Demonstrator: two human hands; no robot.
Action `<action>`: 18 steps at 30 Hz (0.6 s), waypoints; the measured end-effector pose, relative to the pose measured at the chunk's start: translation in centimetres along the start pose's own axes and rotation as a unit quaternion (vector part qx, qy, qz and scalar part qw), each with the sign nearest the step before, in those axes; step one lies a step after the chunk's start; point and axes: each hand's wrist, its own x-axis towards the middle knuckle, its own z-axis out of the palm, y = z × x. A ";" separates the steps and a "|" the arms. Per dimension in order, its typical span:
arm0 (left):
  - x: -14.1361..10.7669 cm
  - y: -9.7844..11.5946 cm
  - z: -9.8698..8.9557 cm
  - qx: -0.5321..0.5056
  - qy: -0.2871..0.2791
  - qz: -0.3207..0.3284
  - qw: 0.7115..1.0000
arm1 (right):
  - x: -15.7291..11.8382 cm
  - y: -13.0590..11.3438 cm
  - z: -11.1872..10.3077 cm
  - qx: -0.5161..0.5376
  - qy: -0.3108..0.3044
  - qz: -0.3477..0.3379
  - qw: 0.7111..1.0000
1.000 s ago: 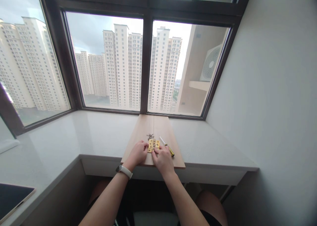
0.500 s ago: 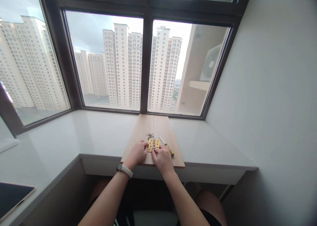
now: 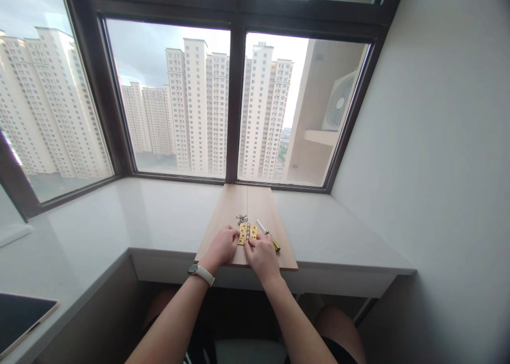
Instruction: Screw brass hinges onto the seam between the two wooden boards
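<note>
A gold hinge point(image 3: 243, 233) lies unfolded over the seam between two light wooden boards point(image 3: 223, 210). My left hand point(image 3: 224, 244) is closed at the hinge's left edge, its fingertips on that leaf. On the other side, my right hand point(image 3: 262, 253) is closed on the lower right part of the hinge and covers some of it. Several small screws point(image 3: 241, 218) lie in a loose pile just beyond the hinge. A screwdriver point(image 3: 274, 242) with a yellow and black handle rests on the right board, beside my right hand, its shaft pointing toward the window.
The boards lie on a white counter point(image 3: 167, 210) and reach its front edge. A dark-screened device point(image 3: 24, 321) is at the lower left. Behind the counter stands a window with a dark frame point(image 3: 235, 103); a white wall point(image 3: 438, 141) rises at the right.
</note>
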 end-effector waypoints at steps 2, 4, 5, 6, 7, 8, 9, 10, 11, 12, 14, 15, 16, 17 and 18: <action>0.0 0.0 0.0 0.001 0.001 0.000 1.000 | 0.0 0.0 0.0 0.002 0.001 -0.002 1.000; 0.0 0.0 0.0 0.001 0.004 -0.002 1.000 | 0.0 0.0 -0.1 0.004 0.001 -0.003 1.000; 0.0 0.0 0.1 0.001 0.005 -0.002 1.000 | 0.0 0.0 -0.1 0.004 0.001 -0.002 1.000; 0.0 -0.1 0.1 0.001 0.006 -0.002 1.000 | 0.0 0.0 -0.1 0.004 -0.001 -0.002 1.000; 0.0 -0.1 0.1 0.001 0.007 -0.002 1.000 | 0.0 0.0 -0.1 0.004 -0.002 -0.001 1.000; -0.1 -0.1 0.1 0.001 0.008 -0.001 1.000 | 0.0 0.0 0.0 0.003 -0.003 -0.002 1.000; -0.1 -0.1 0.1 0.001 0.008 -0.001 1.000 | 0.0 0.0 0.0 0.002 -0.004 -0.002 1.000; -0.1 -0.1 0.1 0.002 0.008 -0.001 1.000 | 0.0 0.1 0.0 0.001 -0.005 -0.004 1.000; -0.2 0.0 0.1 0.003 0.008 -0.002 1.000 | 0.0 0.1 0.0 0.000 -0.005 -0.005 1.000; -0.2 0.0 0.1 0.004 0.007 -0.002 1.000 | -0.1 0.1 0.0 -0.001 -0.005 -0.006 1.000; -0.2 0.1 0.0 0.005 0.007 -0.003 1.000 | -0.1 0.1 0.0 -0.003 -0.008 -0.007 1.000; -0.3 0.1 0.0 0.004 0.008 -0.002 1.000 | -0.1 0.1 -0.1 -0.005 -0.009 -0.006 1.000; -0.3 0.1 0.0 0.004 0.009 -0.001 1.000 | -0.1 0.0 -0.1 -0.006 -0.011 -0.006 1.000; -0.3 0.1 0.0 0.003 0.010 -0.001 1.000 | -0.1 0.0 -0.2 -0.007 -0.012 -0.006 1.000; -0.3 0.1 0.0 0.001 0.011 -0.001 1.000 | -0.1 0.0 -0.2 -0.007 -0.012 -0.006 1.000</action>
